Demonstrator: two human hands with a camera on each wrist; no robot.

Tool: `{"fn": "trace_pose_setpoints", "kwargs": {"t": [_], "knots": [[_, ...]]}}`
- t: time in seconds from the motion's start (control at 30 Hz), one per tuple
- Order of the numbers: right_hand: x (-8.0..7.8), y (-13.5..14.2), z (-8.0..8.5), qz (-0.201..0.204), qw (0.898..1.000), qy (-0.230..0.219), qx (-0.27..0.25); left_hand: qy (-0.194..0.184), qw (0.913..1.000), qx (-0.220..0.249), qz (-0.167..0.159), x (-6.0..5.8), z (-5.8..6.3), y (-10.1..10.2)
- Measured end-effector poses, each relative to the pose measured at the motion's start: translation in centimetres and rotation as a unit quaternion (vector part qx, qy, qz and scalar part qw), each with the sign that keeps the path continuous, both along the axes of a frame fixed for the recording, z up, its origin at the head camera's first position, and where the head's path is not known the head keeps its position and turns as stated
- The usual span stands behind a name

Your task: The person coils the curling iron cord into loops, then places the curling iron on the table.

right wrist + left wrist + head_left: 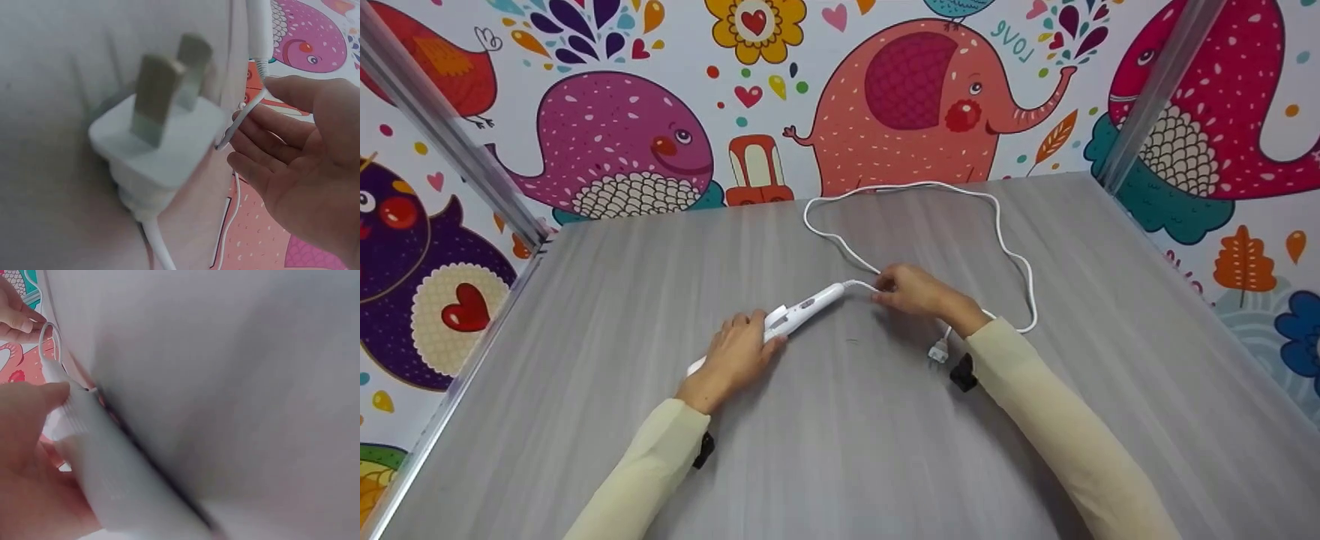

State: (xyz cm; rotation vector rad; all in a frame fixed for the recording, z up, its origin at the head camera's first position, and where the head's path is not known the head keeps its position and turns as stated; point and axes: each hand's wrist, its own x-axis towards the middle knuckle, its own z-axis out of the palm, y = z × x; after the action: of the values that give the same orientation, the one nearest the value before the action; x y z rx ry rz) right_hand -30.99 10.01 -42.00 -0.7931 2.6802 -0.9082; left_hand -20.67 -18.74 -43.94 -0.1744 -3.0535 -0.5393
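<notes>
Across the grey table, the left hand grips a white hair-styling iron left of centre; rightward, the right hand pinches its cord, the plug nearer. Cord handling seems underway; next needs a steady iron.

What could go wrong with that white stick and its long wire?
Maybe a few things: a tug from the right grip might strain the cord where it joins the white stick. The cord's wide, loose loop could tangle. The plug looks close to the right sleeve, which might knock it.
</notes>
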Motion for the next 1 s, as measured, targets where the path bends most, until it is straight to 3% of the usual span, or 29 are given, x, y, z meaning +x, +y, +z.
{"fn": "trace_pose_setpoints", "kwargs": {"t": [0.17, 0.37, 0.5, 0.77, 1.0], "knots": [[0.3, 0.3, -0.4, 0.028, 1.0, 0.004, -0.004, -0.007, 1.0, -0.001, -0.002, 0.6, -0.1, -0.1], [1.2, 1.0, 0.3, 0.079, 0.996, 0.003, -0.047, -0.008, 0.9998, 0.006, -0.015, 1.3, 0.5, -0.4], [2.1, 1.8, 0.9, 0.093, 0.992, -0.004, -0.084, -0.006, 0.9997, 0.003, -0.025, 1.9, 0.8, -0.7], [4.1, 3.5, 1.4, 0.116, 0.974, -0.119, -0.157, 0.064, 0.9968, -0.012, -0.047, 3.3, 1.3, -1.0], [6.1, 4.1, 1.9, 0.158, 0.957, -0.163, -0.183, 0.134, 0.9872, -0.009, -0.086, 4.3, 2.1, -0.4]]}}
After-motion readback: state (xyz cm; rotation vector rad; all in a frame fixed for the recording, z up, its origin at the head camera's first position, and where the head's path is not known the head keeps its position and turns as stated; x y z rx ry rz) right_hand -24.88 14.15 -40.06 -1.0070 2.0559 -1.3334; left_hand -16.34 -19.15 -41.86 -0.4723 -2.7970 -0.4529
